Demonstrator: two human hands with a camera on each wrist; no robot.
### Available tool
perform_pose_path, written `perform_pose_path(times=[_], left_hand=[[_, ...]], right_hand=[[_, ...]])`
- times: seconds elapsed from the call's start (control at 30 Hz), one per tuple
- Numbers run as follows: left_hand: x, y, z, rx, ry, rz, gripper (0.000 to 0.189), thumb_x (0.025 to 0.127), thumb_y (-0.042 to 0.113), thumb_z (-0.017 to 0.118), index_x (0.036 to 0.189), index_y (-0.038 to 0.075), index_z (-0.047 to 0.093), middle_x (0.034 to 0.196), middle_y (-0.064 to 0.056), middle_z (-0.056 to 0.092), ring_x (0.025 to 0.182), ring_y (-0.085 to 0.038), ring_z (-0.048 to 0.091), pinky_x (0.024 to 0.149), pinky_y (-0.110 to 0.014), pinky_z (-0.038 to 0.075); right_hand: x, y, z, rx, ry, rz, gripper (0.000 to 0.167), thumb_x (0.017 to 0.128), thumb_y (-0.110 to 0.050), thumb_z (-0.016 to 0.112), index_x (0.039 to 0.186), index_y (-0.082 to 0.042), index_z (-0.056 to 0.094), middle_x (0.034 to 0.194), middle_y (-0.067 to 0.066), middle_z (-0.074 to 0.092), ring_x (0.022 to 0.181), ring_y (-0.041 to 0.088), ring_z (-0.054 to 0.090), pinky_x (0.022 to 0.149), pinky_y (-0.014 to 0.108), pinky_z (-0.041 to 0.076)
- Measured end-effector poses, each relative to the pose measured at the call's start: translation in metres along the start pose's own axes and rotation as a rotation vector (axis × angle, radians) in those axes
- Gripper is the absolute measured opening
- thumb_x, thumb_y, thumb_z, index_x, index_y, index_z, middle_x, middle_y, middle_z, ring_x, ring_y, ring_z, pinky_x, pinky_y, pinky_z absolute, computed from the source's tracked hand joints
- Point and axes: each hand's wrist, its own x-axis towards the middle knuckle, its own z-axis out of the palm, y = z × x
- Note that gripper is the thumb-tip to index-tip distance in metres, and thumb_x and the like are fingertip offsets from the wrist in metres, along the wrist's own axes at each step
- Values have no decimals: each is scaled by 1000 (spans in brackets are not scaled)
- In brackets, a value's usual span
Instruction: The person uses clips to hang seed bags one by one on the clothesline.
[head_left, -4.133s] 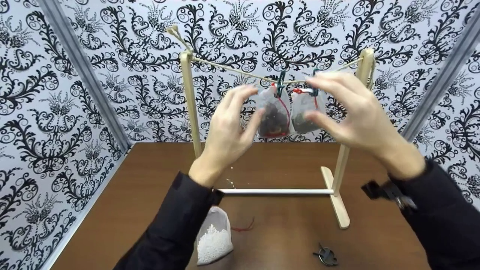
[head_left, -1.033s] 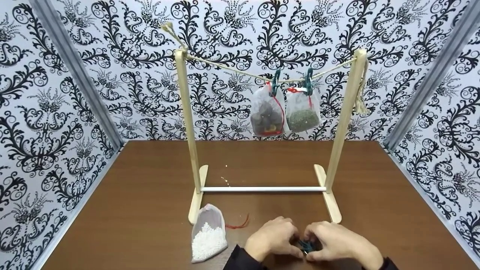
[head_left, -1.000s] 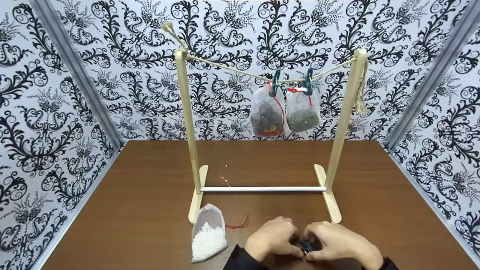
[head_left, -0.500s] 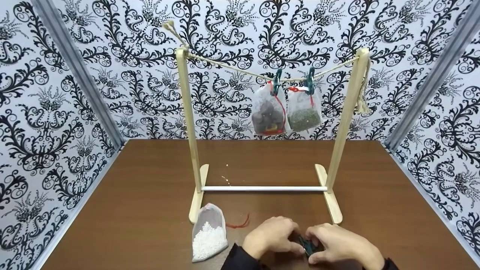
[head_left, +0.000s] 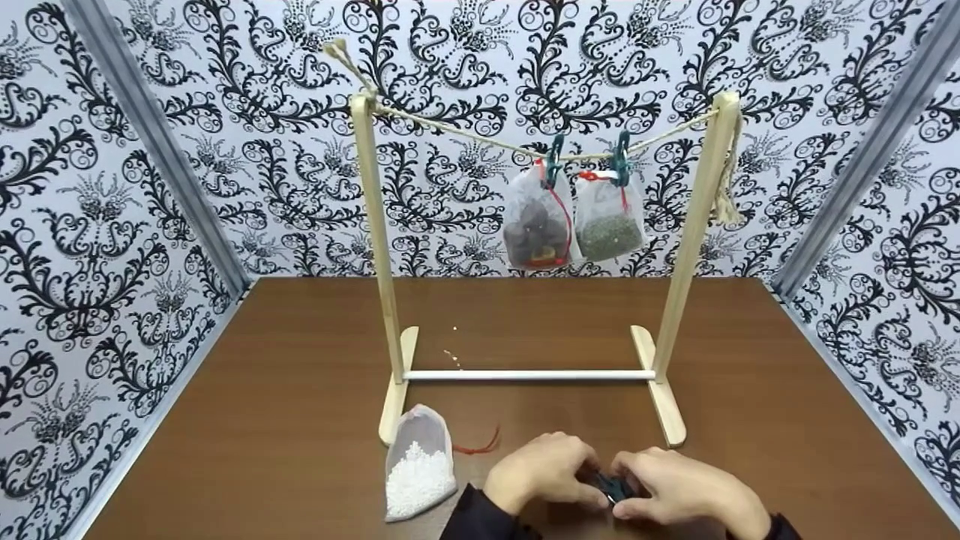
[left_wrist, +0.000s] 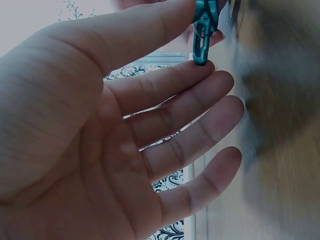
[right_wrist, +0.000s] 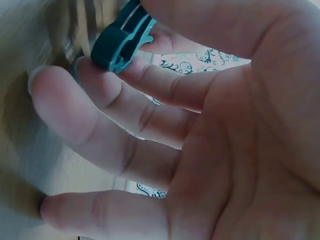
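Observation:
A dark green clothespin (head_left: 613, 489) is between both hands, low over the table at the front right. My left hand (head_left: 544, 471) pinches one end between thumb and forefinger; its other fingers are loosely spread in the left wrist view, where the green clothespin (left_wrist: 201, 42) shows at the fingertips. My right hand (head_left: 681, 486) holds the other end by thumb and fingertips, as the right wrist view shows with the clothespin (right_wrist: 117, 45). A mesh bag of white pellets (head_left: 418, 480) lies left of the hands, its red drawstring (head_left: 478, 444) trailing right.
A wooden stand (head_left: 377, 247) carries a sagging rope (head_left: 457, 131). Two green clothespins hold a mesh bag with dark contents (head_left: 534, 232) and a mesh bag with green contents (head_left: 609, 232) on it. White crumbs (head_left: 452, 358) lie on the brown table (head_left: 300, 420).
Both hands have come down from the hanging bags to the clothespin on the table. Over the last second, they stay in place while the clothespin turns slightly between their fingers.

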Motion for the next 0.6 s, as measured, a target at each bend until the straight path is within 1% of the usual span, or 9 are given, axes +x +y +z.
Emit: perform_pose_path(times=[0.07, 0.13, 0.2, 0.3, 0.43, 0.5, 0.6], left_hand=[[0, 0, 0, -4, -1, -3, 22, 85, 39, 82, 98, 21, 77, 73, 18, 60, 64, 1, 51, 61, -17, 40], [1, 0, 0, 12, 5, -8, 21, 86, 39, 82, 97, 21, 77, 72, 18, 59, 64, 0, 50, 60, -18, 40], [0, 0, 0, 23, 10, -13, 20, 86, 38, 81, 97, 22, 77, 71, 18, 57, 64, -1, 50, 60, -19, 39], [0, 0, 0, 39, 19, -19, 19, 87, 38, 80, 97, 22, 76, 73, 17, 57, 67, -2, 51, 62, -21, 41], [0, -3, -1, 19, 21, -7, 21, 87, 37, 80, 102, 23, 76, 81, 17, 62, 73, -1, 54, 69, -21, 44], [-1, -5, -2, 3, 26, 4, 23, 88, 37, 79, 105, 22, 76, 86, 17, 64, 77, 0, 55, 71, -20, 45], [-1, -8, -4, -3, 44, 14, 25, 88, 38, 78, 108, 23, 75, 91, 17, 66, 80, 0, 57, 73, -20, 45]], right_hand=[[-1, 1, 0, -2, 2, 4, 29, 95, -34, 72, 107, -10, 63, 86, -13, 58, 70, -2, 51, 57, 19, 42], [-1, 2, 1, -15, 15, -11, 28, 95, -34, 72, 107, -10, 63, 86, -14, 58, 70, -3, 50, 57, 19, 42], [-1, 3, 2, -25, 34, -34, 27, 95, -33, 72, 106, -9, 63, 84, -15, 57, 68, -4, 49, 56, 18, 41], [-2, 4, 2, -24, 43, -46, 28, 94, -32, 74, 105, -8, 64, 79, -17, 54, 65, -6, 47, 54, 17, 40], [-2, 3, 1, 3, 5, -2, 30, 92, -33, 76, 105, -9, 64, 77, -18, 54, 64, -6, 48, 55, 17, 41], [-2, 2, 1, 23, -6, 2, 28, 92, -33, 76, 104, -10, 64, 76, -19, 53, 64, -6, 48, 55, 18, 41], [-2, 1, 1, 11, 21, -31, 25, 94, -34, 74, 99, -13, 62, 75, -20, 50, 62, -7, 45, 53, 16, 39]])
